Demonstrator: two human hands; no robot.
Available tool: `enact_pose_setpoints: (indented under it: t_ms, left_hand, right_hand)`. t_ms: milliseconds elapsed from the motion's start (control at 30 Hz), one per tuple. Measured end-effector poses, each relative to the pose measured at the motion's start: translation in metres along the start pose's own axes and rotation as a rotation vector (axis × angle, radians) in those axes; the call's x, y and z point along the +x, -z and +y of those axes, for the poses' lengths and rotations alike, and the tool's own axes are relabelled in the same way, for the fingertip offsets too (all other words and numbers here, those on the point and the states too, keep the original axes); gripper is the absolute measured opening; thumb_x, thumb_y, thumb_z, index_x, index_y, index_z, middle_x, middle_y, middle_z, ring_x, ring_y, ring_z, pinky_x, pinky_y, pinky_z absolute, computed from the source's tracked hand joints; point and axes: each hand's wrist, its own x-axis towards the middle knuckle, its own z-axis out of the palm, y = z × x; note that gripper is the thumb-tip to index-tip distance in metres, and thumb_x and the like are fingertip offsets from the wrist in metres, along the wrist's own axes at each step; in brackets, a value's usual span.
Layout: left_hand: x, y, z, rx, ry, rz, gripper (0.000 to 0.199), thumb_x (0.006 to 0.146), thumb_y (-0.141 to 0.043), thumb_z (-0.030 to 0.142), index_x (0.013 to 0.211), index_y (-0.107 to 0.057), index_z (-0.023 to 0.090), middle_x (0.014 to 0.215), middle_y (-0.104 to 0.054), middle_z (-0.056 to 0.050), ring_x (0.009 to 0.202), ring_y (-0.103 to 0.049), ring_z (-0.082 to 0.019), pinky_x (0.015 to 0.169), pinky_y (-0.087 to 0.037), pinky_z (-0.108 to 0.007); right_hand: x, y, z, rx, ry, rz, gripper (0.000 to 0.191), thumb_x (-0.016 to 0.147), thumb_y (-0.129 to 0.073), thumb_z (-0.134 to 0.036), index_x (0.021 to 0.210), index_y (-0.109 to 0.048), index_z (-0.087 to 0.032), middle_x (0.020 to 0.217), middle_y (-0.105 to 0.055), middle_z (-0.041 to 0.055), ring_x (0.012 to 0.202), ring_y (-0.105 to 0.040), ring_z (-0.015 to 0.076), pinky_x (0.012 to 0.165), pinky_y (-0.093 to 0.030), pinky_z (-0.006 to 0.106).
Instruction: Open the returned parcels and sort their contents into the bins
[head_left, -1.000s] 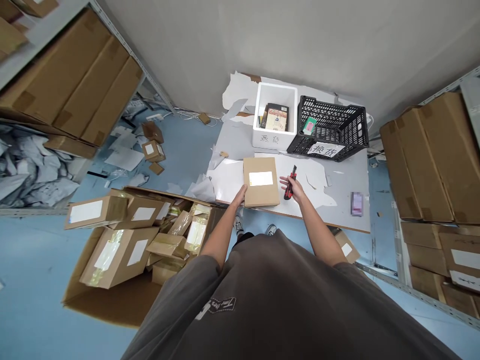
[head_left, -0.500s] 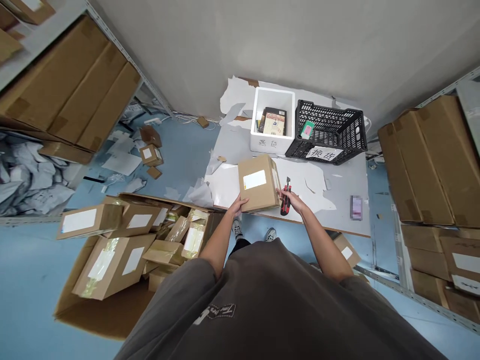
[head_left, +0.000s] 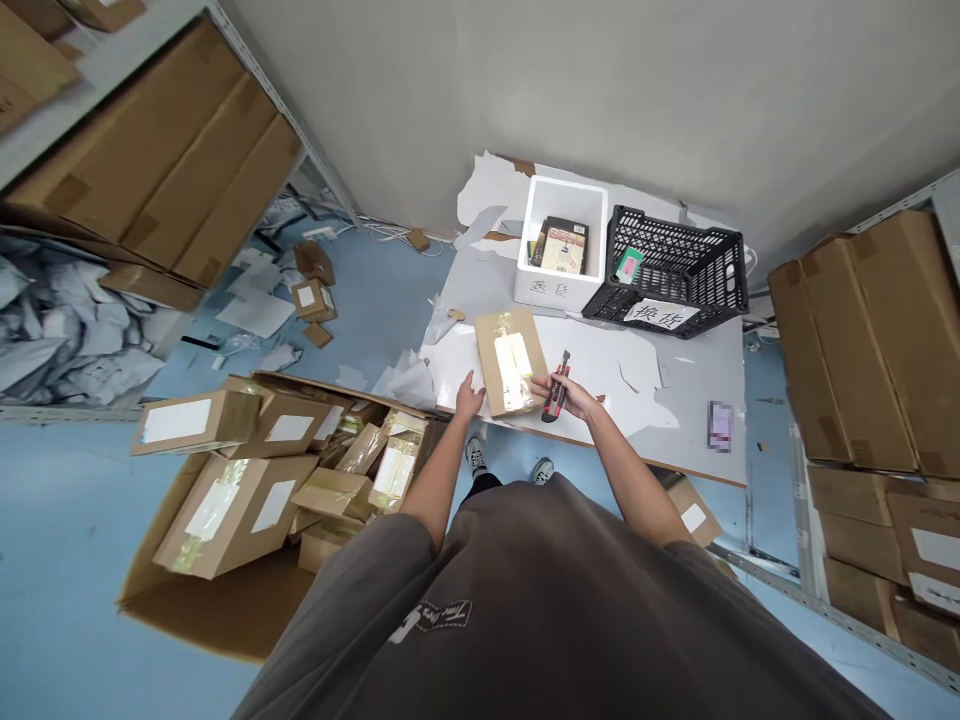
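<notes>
Stands at a pale counter [head_left: 701, 375] with, by a clock face set on its middle, a big open carton [head_left: 225, 610] of parcels [head_left: 247, 480] beyond its edge at eight o'clock, a black crate [head_left: 613, 300] at two, a white foam box [head_left: 529, 285] at eleven, and a taped cardboard box [head_left: 514, 365] within its edge at eight, resting or lifted, cannot tell. Spreads the left hand [head_left: 470, 398] apart at the cardboard box's own eight o'clock, touching or just clear, cannot tell. Clamps the right hand [head_left: 576, 396] on a red-and-black cutter [head_left: 554, 398] at the box's four o'clock.
</notes>
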Motion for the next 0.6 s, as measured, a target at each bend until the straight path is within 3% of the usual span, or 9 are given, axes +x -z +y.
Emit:
enact_pose_setpoints:
  t_ms: [67, 133, 200, 267, 333, 433, 600]
  left_hand:
    - [0.018, 0.027, 0.029, 0.027, -0.142, 0.044, 0.091, 0.097, -0.073, 0.042, 0.180, -0.039, 0.025, 0.182, -0.044, -0.012, 0.165, -0.047, -0.034, 0.133, -0.044, -0.053]
    - [0.040, 0.055, 0.061, 0.091, -0.299, 0.023, 0.092, 0.090, -0.081, 0.042, 0.175, -0.049, 0.028, 0.186, -0.039, -0.006, 0.173, -0.034, -0.032, 0.138, -0.036, -0.046]
    - [0.062, 0.077, 0.091, 0.376, -0.493, -0.138, 0.114, 0.077, -0.095, 0.052, 0.176, -0.047, 0.021, 0.188, -0.032, -0.013, 0.176, -0.021, -0.040, 0.142, -0.025, -0.051]
    - [0.080, 0.086, 0.112, 0.594, -0.549, -0.274, 0.136, 0.061, -0.104, 0.064, 0.176, -0.046, 0.018, 0.189, -0.028, -0.019, 0.177, -0.013, -0.047, 0.142, -0.020, -0.057]
    - [0.090, 0.082, 0.122, 0.722, -0.534, -0.344, 0.149, 0.053, -0.106, 0.071, 0.177, -0.043, 0.018, 0.189, -0.023, -0.022, 0.177, -0.009, -0.049, 0.142, -0.015, -0.062]
    - [0.092, 0.063, 0.119, 0.783, -0.505, -0.372, 0.155, 0.052, -0.104, 0.077, 0.180, -0.037, 0.021, 0.191, -0.018, -0.022, 0.177, -0.008, -0.048, 0.141, -0.014, -0.063]
    - [0.077, 0.031, 0.101, 0.722, -0.487, -0.286, 0.156, 0.057, -0.102, 0.078, 0.183, -0.030, 0.021, 0.192, -0.008, -0.022, 0.178, -0.003, -0.047, 0.141, -0.016, -0.065]
  right_hand:
    - [0.006, -0.003, -0.007, -0.045, -0.005, 0.048, 0.043, 0.103, -0.069, -0.066, 0.090, -0.055, -0.027, 0.101, -0.084, 0.0103, 0.089, -0.085, 0.0281, 0.077, -0.067, 0.037]
    - [0.015, -0.007, -0.023, -0.128, 0.039, 0.115, 0.045, 0.101, -0.072, -0.070, 0.098, -0.054, -0.028, 0.078, -0.078, 0.0044, 0.066, -0.079, 0.0261, 0.064, -0.064, 0.036]
    - [0.027, -0.013, -0.046, -0.222, 0.119, 0.172, 0.045, 0.102, -0.072, -0.070, 0.107, -0.054, -0.029, 0.066, -0.072, -0.0005, 0.055, -0.073, 0.0254, 0.056, -0.060, 0.035]
    - [0.042, -0.023, -0.071, -0.320, 0.183, 0.210, 0.044, 0.105, -0.070, -0.067, 0.119, -0.055, -0.028, 0.065, -0.071, -0.0017, 0.053, -0.072, 0.0260, 0.054, -0.059, 0.035]
    - [0.059, -0.036, -0.093, -0.422, 0.200, 0.241, 0.044, 0.108, -0.066, -0.065, 0.127, -0.056, -0.027, 0.066, -0.072, -0.0013, 0.052, -0.071, 0.0267, 0.056, -0.059, 0.037]
    - [0.088, -0.058, -0.113, -0.603, 0.186, 0.278, 0.038, 0.110, -0.066, -0.059, 0.126, -0.064, -0.025, 0.069, -0.071, -0.0007, 0.053, -0.071, 0.0253, 0.063, -0.061, 0.038]
    - [0.131, -0.084, -0.116, -1.014, 0.119, 0.416, 0.018, 0.110, -0.070, -0.040, 0.111, -0.071, -0.022, 0.093, -0.079, 0.0092, 0.077, -0.080, 0.0272, 0.087, -0.061, 0.037]
